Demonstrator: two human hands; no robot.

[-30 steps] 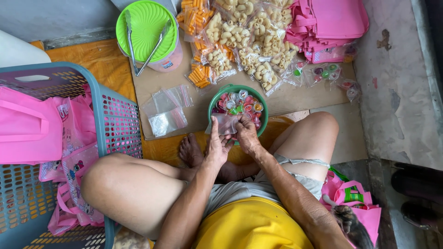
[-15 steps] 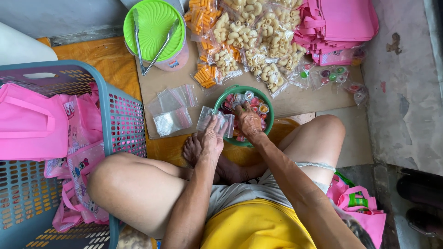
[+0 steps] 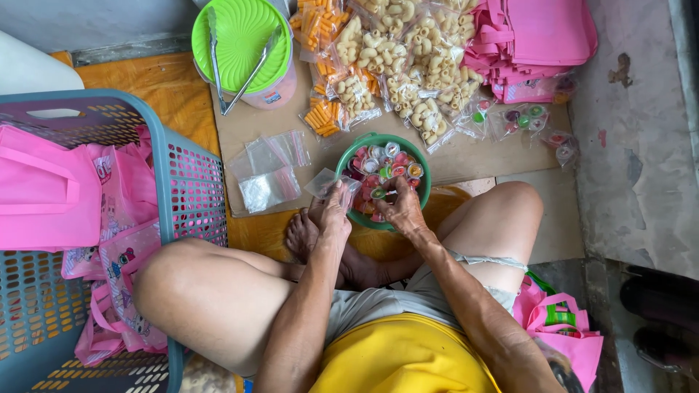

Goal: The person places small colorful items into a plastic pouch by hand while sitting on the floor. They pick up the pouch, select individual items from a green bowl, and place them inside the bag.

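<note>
Here a person sits cross-legged on the floor, seen from above, with both hands out over a green bowl (image 3: 348,156) that rests just past the bare feet. The bowl is full of small round jelly cups (image 3: 384,166) with coloured lids. The left hand (image 3: 333,211) is at the bowl's near-left rim, its grip closed on a small clear plastic bag (image 3: 329,182), pinching it between thumb and fingers so the bag stands out to the left of the bowl. The right hand (image 3: 400,209) lies on the near edge of the bowl with its fingers curled down among the cups; whether they have actually closed on one I cannot tell.

The bowl stands on a sheet of brown cardboard (image 3: 480,156) spread on the floor. To its left on the cardboard lies a loose heap of empty clear bags (image 3: 268,171). Farther away, packets of pale and orange snacks (image 3: 386,62) lie piled together, with a stack of pink cloth bags (image 3: 535,40) beside them on the right. A green-lidded tub (image 3: 244,33) stands at the far left of the cardboard with metal tongs (image 3: 237,65) resting on the lid. A blue plastic basket (image 3: 186,189) holding more pink bags stands on the person's left.
</note>
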